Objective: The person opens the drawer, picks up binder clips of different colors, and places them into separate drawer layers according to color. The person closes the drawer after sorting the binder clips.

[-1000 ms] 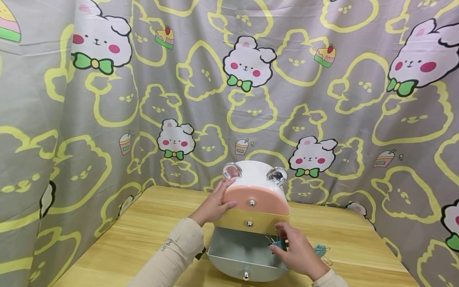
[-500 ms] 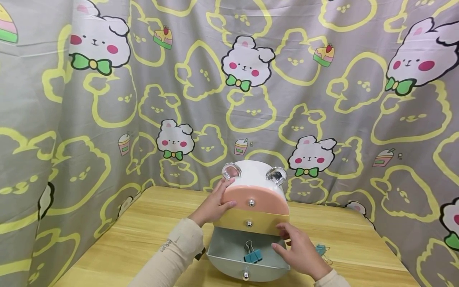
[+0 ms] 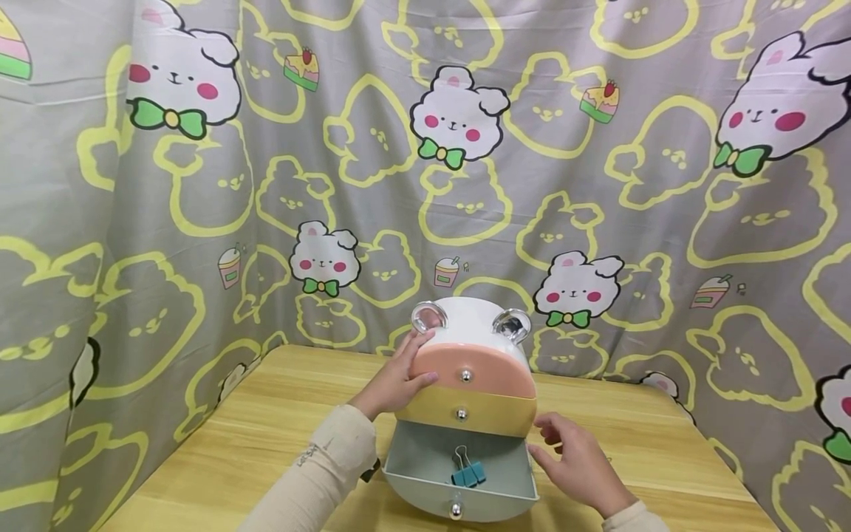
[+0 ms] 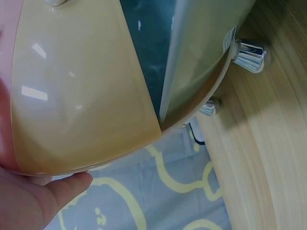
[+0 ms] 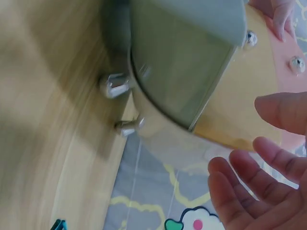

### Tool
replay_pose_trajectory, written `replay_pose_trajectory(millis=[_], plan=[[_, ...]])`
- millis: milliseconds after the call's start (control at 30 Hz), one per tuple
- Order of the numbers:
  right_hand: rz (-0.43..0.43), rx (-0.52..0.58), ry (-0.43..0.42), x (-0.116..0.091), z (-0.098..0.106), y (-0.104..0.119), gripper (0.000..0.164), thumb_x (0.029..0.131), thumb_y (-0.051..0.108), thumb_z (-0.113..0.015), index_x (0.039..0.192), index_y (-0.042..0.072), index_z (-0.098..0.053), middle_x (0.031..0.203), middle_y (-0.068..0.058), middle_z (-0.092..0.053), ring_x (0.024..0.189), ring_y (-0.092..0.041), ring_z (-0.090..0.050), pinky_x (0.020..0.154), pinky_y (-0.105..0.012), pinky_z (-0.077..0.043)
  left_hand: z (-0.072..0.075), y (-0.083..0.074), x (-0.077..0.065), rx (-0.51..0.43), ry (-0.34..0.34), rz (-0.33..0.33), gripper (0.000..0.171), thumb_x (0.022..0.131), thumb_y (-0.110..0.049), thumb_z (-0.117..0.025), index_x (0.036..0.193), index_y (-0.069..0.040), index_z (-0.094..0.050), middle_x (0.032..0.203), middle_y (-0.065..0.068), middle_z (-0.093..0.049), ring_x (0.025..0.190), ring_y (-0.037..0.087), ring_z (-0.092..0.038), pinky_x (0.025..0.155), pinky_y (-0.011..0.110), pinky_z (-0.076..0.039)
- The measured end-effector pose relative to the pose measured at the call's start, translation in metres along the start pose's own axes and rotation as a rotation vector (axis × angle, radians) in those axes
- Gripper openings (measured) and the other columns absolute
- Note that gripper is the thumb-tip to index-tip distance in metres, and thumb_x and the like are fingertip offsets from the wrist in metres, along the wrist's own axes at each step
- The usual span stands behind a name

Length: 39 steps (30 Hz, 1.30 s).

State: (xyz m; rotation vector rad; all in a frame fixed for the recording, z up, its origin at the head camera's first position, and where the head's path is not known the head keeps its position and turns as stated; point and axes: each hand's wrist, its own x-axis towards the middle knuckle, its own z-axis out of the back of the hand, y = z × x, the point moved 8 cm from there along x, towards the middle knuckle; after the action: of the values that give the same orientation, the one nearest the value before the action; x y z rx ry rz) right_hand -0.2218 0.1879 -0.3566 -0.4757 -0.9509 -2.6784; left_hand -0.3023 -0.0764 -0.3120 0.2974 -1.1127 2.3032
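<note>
A small desktop drawer cabinet (image 3: 476, 324) stands on the table, with a white top, silver ears and pink, yellow and grey-green drawers. Its bottom drawer (image 3: 425, 462) is pulled out, and teal binder clips (image 3: 469, 473) lie inside. My left hand (image 3: 397, 377) rests against the cabinet's upper left side, fingers fairly straight and thumb on the pink front. Just right of the pulled-out drawer, my right hand (image 3: 578, 462) hovers with loosely bent fingers and nothing in them. In the right wrist view, its fingers (image 5: 268, 184) are spread beside the yellow drawer (image 5: 240, 100).
A wooden table (image 3: 665, 443) carries the cabinet. Patterned grey curtains (image 3: 372, 185) hang behind and at both sides. A bit of a teal clip (image 5: 59, 224) shows on the table in the right wrist view. Silver feet (image 5: 115, 85) hold the cabinet off the tabletop.
My right hand let go of a teal binder clip, which now lies in the bottom drawer, and moved right, out of the drawer. My left hand stayed on the cabinet.
</note>
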Motion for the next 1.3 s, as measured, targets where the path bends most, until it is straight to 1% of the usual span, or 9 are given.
replay_pose_trajectory(millis=[167,300,433,533,700,833,967,1067,1300], plan=[[0.008,-0.031,-0.053,0.000,0.008,-0.014,0.018,0.082,0.005,-0.074,0.096,0.008,-0.063,0.083,0.000,-0.059,0.078,-0.015,-0.060,0.068,-0.032,-0.053,0.000,0.000,0.000,-0.008,0.006,0.002,0.071,0.093,-0.021,-0.067,0.152,-0.027,-0.027,0.159,0.017,-0.012,0.123,0.044,-0.046,0.098,0.062,-0.035],[0.006,-0.090,-0.073,0.002,0.012,-0.031,0.020,0.082,0.005,-0.073,0.099,0.005,-0.063,0.085,-0.003,-0.060,0.079,-0.016,-0.060,0.068,-0.033,-0.052,0.001,0.000,0.000,-0.005,0.004,-0.003,0.071,0.093,-0.021,-0.067,0.151,-0.027,-0.028,0.158,0.017,-0.013,0.121,0.043,-0.047,0.098,0.061,-0.036],[0.040,-0.159,-0.100,0.003,0.014,-0.043,0.024,0.080,0.006,-0.075,0.100,0.003,-0.063,0.084,-0.003,-0.060,0.080,-0.020,-0.060,0.068,-0.037,-0.050,0.001,-0.001,0.000,-0.003,0.005,-0.005,0.071,0.093,-0.021,-0.067,0.151,-0.026,-0.028,0.158,0.017,-0.013,0.121,0.043,-0.048,0.098,0.061,-0.036],[0.045,-0.178,-0.099,0.004,0.013,-0.053,0.027,0.079,0.007,-0.076,0.101,0.002,-0.062,0.087,-0.006,-0.061,0.081,-0.024,-0.062,0.071,-0.041,-0.051,0.002,-0.001,0.000,-0.006,0.006,-0.004,0.071,0.093,-0.021,-0.067,0.151,-0.026,-0.028,0.158,0.018,-0.013,0.121,0.043,-0.047,0.098,0.061,-0.036],[-0.015,-0.176,-0.034,0.006,0.008,-0.074,0.032,0.081,0.009,-0.076,0.107,-0.001,-0.060,0.099,-0.015,-0.064,0.089,-0.033,-0.063,0.076,-0.045,-0.052,0.001,-0.001,-0.001,-0.005,0.004,-0.009,0.070,0.093,-0.021,-0.067,0.151,-0.026,-0.028,0.158,0.018,-0.013,0.123,0.045,-0.045,0.099,0.062,-0.035],[-0.050,-0.192,0.013,0.006,0.005,-0.089,0.036,0.081,0.012,-0.075,0.110,-0.004,-0.059,0.106,-0.019,-0.062,0.096,-0.037,-0.060,0.079,-0.049,-0.050,0.001,0.000,-0.001,-0.001,0.003,-0.005,0.070,0.093,-0.022,-0.067,0.152,-0.026,-0.028,0.159,0.018,-0.012,0.124,0.044,-0.045,0.099,0.061,-0.035],[-0.104,-0.204,0.097,0.007,0.000,-0.103,0.043,0.082,0.015,-0.075,0.115,-0.006,-0.058,0.112,-0.020,-0.060,0.104,-0.042,-0.057,0.083,-0.054,-0.048,0.001,0.001,-0.001,-0.002,0.001,-0.002,0.071,0.093,-0.021,-0.067,0.152,-0.026,-0.028,0.159,0.017,-0.013,0.123,0.043,-0.046,0.099,0.061,-0.035],[-0.147,-0.213,0.151,0.007,-0.003,-0.111,0.045,0.084,0.018,-0.075,0.118,-0.005,-0.058,0.115,-0.020,-0.059,0.108,-0.045,-0.054,0.085,-0.056,-0.046,0.001,0.001,-0.001,-0.001,0.001,-0.009,0.070,0.093,-0.020,-0.067,0.151,-0.025,-0.028,0.158,0.017,-0.014,0.121,0.042,-0.047,0.098,0.061,-0.036],[-0.187,-0.216,0.212,0.006,-0.005,-0.123,0.047,0.083,0.022,-0.076,0.118,-0.005,-0.058,0.115,-0.024,-0.060,0.108,-0.049,-0.053,0.084,-0.059,-0.045,0.001,-0.001,0.000,-0.004,0.009,-0.005,0.071,0.093,-0.020,-0.067,0.152,-0.025,-0.028,0.158,0.017,-0.013,0.123,0.043,-0.046,0.099,0.061,-0.035]])
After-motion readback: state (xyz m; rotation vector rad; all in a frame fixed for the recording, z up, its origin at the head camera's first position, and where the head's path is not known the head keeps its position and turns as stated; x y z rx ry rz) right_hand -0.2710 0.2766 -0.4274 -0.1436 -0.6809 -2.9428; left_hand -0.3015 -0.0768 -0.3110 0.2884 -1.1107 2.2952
